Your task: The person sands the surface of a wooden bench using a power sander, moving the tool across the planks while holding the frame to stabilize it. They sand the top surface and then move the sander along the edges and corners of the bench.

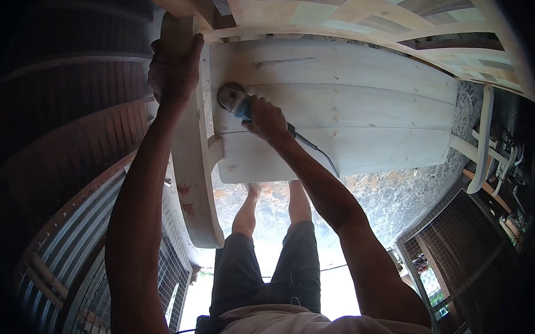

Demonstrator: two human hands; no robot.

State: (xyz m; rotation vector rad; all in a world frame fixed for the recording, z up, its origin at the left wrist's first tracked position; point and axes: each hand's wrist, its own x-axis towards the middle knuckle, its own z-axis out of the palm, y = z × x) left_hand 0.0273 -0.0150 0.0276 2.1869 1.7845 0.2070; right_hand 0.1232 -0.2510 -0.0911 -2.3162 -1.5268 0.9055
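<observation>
My right hand point(266, 120) is wrapped round the body of an angle grinder point(233, 100). Its round disc end lies at the left end of a pale bench seat point(365, 111) made of wide planks, close to the armrest side. From the grinder's rear a dark cord point(319, 150) trails to the right. Up at the left, my left hand point(175, 73) grips the far end of a thick wooden armrest point(190, 181), fingers closed round its edges. Reddish-brown marks show on the armrest's near part.
A slatted wooden backrest point(357, 19) rises behind the seat. At the right end stands another armrest point(483, 140). Dark wooden slats point(96, 124) stand on the left, above corrugated metal sheeting point(72, 266). Wire mesh panels point(455, 253) flank the mottled floor point(391, 196).
</observation>
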